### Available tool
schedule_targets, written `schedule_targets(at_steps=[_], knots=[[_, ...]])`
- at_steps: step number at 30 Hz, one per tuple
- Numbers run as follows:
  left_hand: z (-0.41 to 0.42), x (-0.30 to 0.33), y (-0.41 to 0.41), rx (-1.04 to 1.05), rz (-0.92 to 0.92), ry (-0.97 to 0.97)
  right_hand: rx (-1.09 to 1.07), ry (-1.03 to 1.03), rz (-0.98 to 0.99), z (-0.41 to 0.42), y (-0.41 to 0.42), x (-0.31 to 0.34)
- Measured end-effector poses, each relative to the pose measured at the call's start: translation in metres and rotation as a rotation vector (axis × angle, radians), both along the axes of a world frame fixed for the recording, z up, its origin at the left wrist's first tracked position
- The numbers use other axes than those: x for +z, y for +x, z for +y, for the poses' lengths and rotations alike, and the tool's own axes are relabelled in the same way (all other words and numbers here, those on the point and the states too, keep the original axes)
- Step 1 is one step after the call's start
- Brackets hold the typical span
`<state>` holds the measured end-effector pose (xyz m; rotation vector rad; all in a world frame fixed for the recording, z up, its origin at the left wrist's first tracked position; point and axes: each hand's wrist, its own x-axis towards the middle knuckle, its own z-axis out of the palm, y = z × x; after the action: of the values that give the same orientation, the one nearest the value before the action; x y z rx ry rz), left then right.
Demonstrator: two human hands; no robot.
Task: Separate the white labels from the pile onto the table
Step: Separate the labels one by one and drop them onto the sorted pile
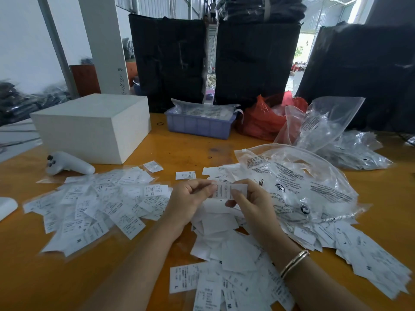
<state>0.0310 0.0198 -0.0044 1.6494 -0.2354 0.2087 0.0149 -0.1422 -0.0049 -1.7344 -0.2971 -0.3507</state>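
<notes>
Labels (222, 190) sit pinched between my two hands, a small white bunch held up over the middle of the desk (33, 283). My left hand (188, 198) has its fingers curled in, thumb and fingertips gripping the bunch's left edge; my right hand (249, 199) is curled too, nipping the right edge, with a bracelet (294, 262) on that wrist. Below my hands and running to the near edge lies the pile (226, 254), loose white labels heaped one over another, some blank side up, some showing print. Towards the left edge a second spread (96, 207) of labels lies flatter on the wood, and one single label (185, 175) lies apart, just beyond my hands. A clear bag (298, 185) with black print rests on the right part of the pile, touching it. More clear bags (332, 135) are heaped towards the far right corner, beside a red bag (260, 120). A blue tray (199, 125) holding packets stands at the far edge. A white box (94, 126) stands towards the far left corner, with a white controller (67, 163) lying just in front of it. Black bundles (256, 61) stand behind the far edge.
</notes>
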Motion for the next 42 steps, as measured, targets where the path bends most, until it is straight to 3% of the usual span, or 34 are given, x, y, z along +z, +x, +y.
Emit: schedule_targets(at_steps=[11, 20, 34, 42], knots=[[-0.0012, -0.0002, -0.0015, -0.065, 0.016, 0.061, -0.035, -0.069, -0.024, -0.0007, 0.0017, -0.0017], [0.0033, 0.0011, -0.0004, -0.037, 0.026, -0.056, -0.048, 0.31, -0.088, -0.0062, 0.0024, 0.0007], [0.002, -0.0011, 0.0005, -0.033, 0.024, -0.052, -0.011, 0.12, -0.072, -0.0026, 0.0019, -0.002], [0.0002, -0.0013, 0.0, -0.049, -0.072, 0.071, -0.026, -0.126, -0.071, -0.0007, 0.0002, -0.0008]])
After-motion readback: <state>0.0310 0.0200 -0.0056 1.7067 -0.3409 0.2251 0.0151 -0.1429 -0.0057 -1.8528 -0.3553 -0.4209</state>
